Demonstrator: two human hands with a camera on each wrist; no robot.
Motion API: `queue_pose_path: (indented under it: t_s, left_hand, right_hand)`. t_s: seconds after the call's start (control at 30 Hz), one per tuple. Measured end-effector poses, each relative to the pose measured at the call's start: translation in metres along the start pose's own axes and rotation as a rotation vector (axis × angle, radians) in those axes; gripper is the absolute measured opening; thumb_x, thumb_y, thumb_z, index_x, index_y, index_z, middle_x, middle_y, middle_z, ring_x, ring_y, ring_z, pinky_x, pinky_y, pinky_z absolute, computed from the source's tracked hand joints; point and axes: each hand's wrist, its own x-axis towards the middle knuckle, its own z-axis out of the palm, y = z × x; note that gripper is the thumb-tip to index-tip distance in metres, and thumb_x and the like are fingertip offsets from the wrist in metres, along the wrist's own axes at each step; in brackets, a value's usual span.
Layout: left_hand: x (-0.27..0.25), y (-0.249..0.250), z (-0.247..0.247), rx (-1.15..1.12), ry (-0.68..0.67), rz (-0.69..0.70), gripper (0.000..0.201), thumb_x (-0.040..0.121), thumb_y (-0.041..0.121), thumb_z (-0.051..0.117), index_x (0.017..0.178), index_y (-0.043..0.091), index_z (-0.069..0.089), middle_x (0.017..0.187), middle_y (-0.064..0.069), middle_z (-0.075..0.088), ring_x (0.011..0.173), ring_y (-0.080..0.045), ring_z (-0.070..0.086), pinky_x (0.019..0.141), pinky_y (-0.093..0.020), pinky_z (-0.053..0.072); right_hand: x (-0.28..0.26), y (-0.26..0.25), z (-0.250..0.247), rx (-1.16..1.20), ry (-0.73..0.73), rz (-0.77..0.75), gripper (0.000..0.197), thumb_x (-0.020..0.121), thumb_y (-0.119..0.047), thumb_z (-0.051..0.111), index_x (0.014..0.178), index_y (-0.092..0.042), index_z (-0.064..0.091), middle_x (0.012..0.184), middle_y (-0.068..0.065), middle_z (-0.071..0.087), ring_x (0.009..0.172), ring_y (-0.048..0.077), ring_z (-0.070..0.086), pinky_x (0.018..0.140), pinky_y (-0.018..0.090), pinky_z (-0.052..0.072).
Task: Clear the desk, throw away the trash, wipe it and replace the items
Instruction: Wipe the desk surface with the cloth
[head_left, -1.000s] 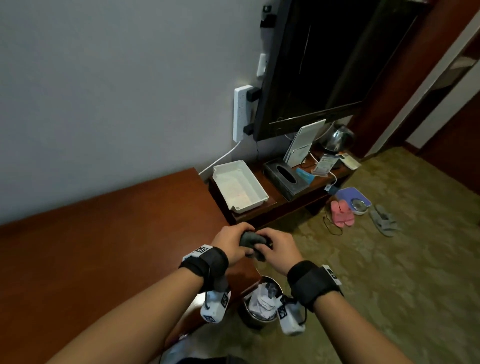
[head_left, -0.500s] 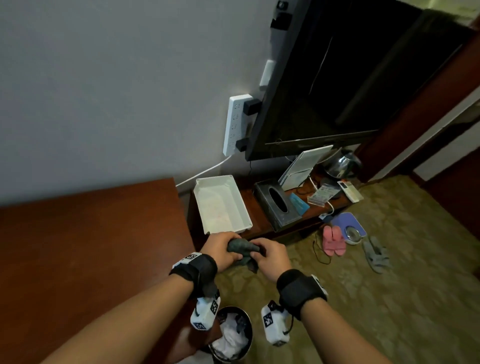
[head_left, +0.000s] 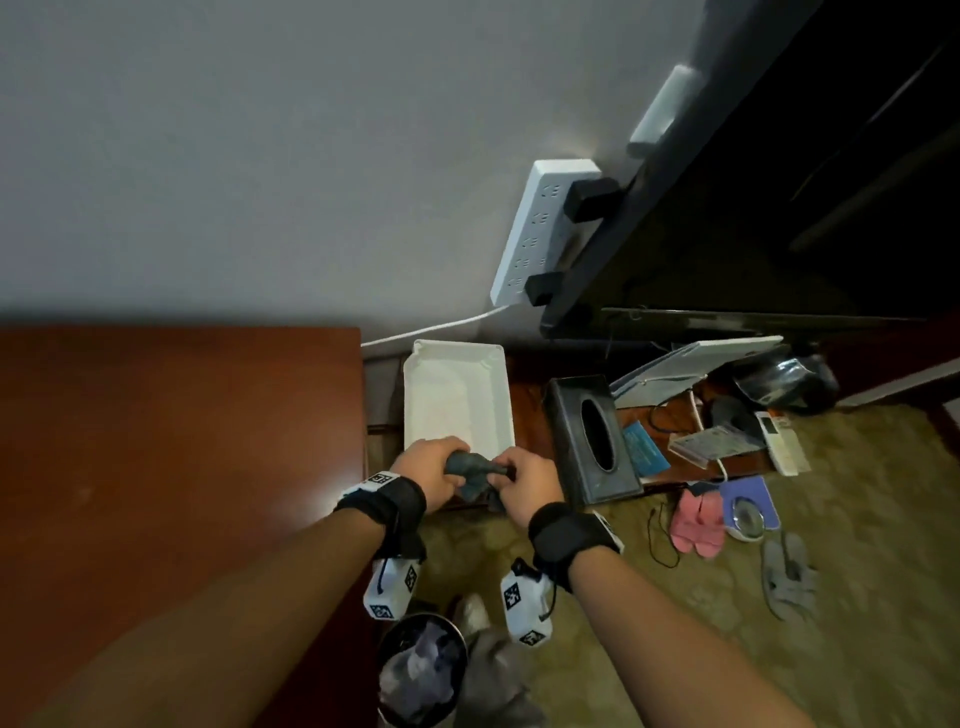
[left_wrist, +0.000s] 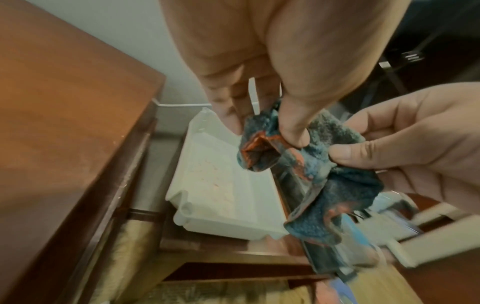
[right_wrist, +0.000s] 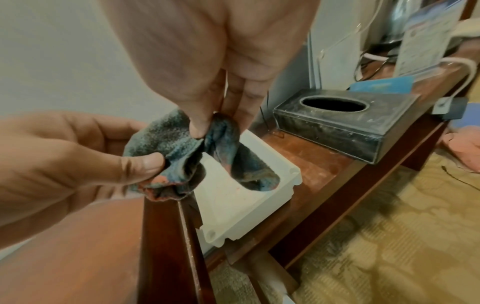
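A crumpled blue-grey cloth (head_left: 470, 470) with orange edging hangs between both my hands. My left hand (head_left: 431, 475) pinches one end with thumb and fingers (left_wrist: 293, 133). My right hand (head_left: 524, 483) pinches the other end (right_wrist: 200, 125). The cloth (left_wrist: 337, 181) is stretched a little and droops over the near end of a white tray (head_left: 452, 384). The bare brown wooden desk (head_left: 182, 467) lies to the left of my hands. In the right wrist view the cloth (right_wrist: 176, 148) hangs above the desk's corner and the tray (right_wrist: 246, 205).
The tray sits on a low shelf beside a black tissue box (head_left: 592, 441), cards, cables and a remote (head_left: 782, 441). A metal bin (head_left: 421, 670) with crumpled trash stands on the carpet below my wrists. Pink slippers (head_left: 696, 525) and a scale lie to the right.
Both hands have moved with the cloth from above the desk corner and bin to above the tray's near end. They have pulled the cloth slightly apart.
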Motion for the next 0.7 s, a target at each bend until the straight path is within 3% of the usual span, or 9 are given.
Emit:
queue_pose_path:
  t_s: [0.07, 0.13, 0.23, 0.37, 0.6, 0.7]
  left_hand:
    - [0.021, -0.011, 0.007, -0.026, 0.047, -0.116, 0.035, 0.079, 0.017, 0.075, 0.108, 0.025, 0.057, 0.104, 0.000, 0.065, 0.093, -0.019, 0.061, 0.077, -0.026, 0.046]
    - [0.039, -0.019, 0.017, -0.018, 0.092, -0.193, 0.031, 0.077, 0.018, 0.077, 0.101, 0.022, 0.058, 0.102, -0.001, 0.062, 0.092, -0.018, 0.059, 0.077, -0.025, 0.044]
    - [0.066, -0.033, 0.037, 0.004, 0.161, -0.299, 0.025, 0.079, 0.017, 0.075, 0.102, 0.018, 0.065, 0.104, -0.003, 0.060, 0.091, -0.018, 0.056, 0.082, -0.025, 0.043]
    - [0.096, -0.053, 0.072, 0.019, 0.207, -0.406, 0.019, 0.079, 0.015, 0.070, 0.097, 0.022, 0.069, 0.098, -0.002, 0.068, 0.094, -0.023, 0.064, 0.078, -0.026, 0.046]
    - [0.110, -0.064, 0.112, 0.071, 0.175, -0.474, 0.032, 0.083, 0.009, 0.066, 0.112, 0.022, 0.066, 0.104, -0.005, 0.069, 0.098, -0.025, 0.065, 0.085, -0.031, 0.050]
    - [0.102, -0.053, 0.110, 0.112, 0.167, -0.460, 0.039, 0.082, 0.016, 0.067, 0.119, 0.025, 0.062, 0.115, -0.003, 0.066, 0.103, -0.024, 0.063, 0.088, -0.032, 0.051]
  right_hand:
    - [0.034, 0.008, 0.004, -0.005, -0.075, -0.005, 0.017, 0.092, -0.008, 0.060, 0.081, -0.021, 0.062, 0.078, 0.001, 0.064, 0.070, 0.013, 0.064, 0.062, 0.024, 0.057]
    - [0.067, 0.019, 0.012, -0.044, -0.161, -0.009, 0.016, 0.094, -0.008, 0.055, 0.088, -0.020, 0.063, 0.085, 0.004, 0.067, 0.078, 0.021, 0.067, 0.072, 0.036, 0.060]
    - [0.110, 0.038, 0.028, -0.134, -0.266, -0.091, 0.015, 0.096, -0.008, 0.053, 0.103, -0.015, 0.064, 0.101, 0.008, 0.067, 0.094, 0.025, 0.064, 0.085, 0.035, 0.054]
    - [0.151, 0.063, 0.052, -0.201, -0.314, -0.123, 0.018, 0.096, -0.008, 0.050, 0.108, -0.013, 0.063, 0.106, 0.011, 0.066, 0.099, 0.029, 0.061, 0.088, 0.036, 0.051]
    - [0.168, 0.090, 0.075, -0.317, -0.437, -0.231, 0.022, 0.090, -0.009, 0.058, 0.110, -0.014, 0.065, 0.110, 0.011, 0.068, 0.104, 0.031, 0.063, 0.092, 0.039, 0.052]
    - [0.165, 0.094, 0.063, -0.313, -0.409, -0.303, 0.043, 0.088, -0.010, 0.063, 0.131, -0.012, 0.057, 0.130, 0.010, 0.059, 0.123, 0.029, 0.054, 0.106, 0.037, 0.043]
